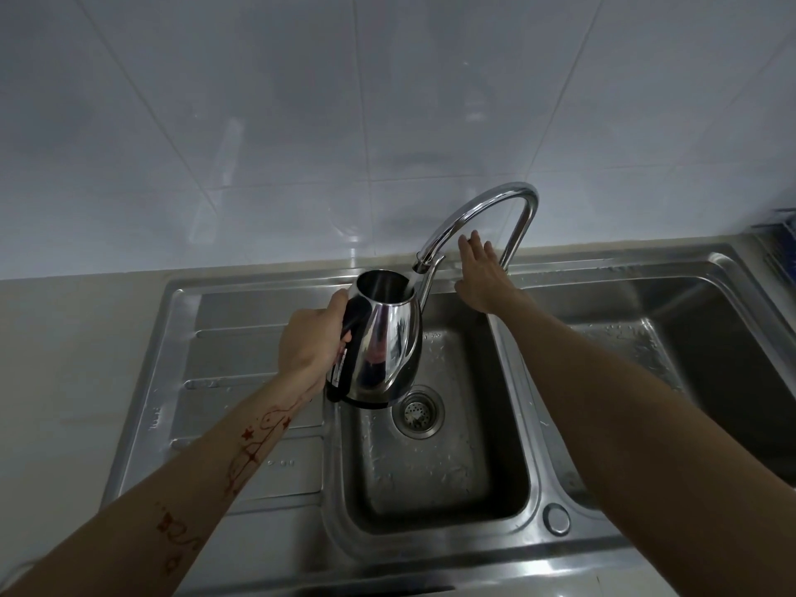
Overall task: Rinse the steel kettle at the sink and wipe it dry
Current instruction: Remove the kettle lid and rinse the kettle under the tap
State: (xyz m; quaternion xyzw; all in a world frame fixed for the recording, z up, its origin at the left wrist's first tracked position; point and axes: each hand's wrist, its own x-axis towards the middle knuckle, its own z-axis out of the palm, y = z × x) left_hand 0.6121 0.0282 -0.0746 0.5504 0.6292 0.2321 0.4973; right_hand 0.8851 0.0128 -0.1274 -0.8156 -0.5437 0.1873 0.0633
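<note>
A shiny steel kettle with a black handle and an open top hangs over the middle sink basin, its mouth right under the spout of the curved chrome faucet. My left hand grips the kettle's black handle. My right hand reaches to the faucet's base behind the spout, fingers spread, holding nothing. Whether water is running I cannot tell; the basin floor carries droplets.
A ribbed steel drainboard lies left of the basin, a second, larger basin to the right. A round drain strainer sits below the kettle. White wall tiles rise behind, and a blue rack edge shows at far right.
</note>
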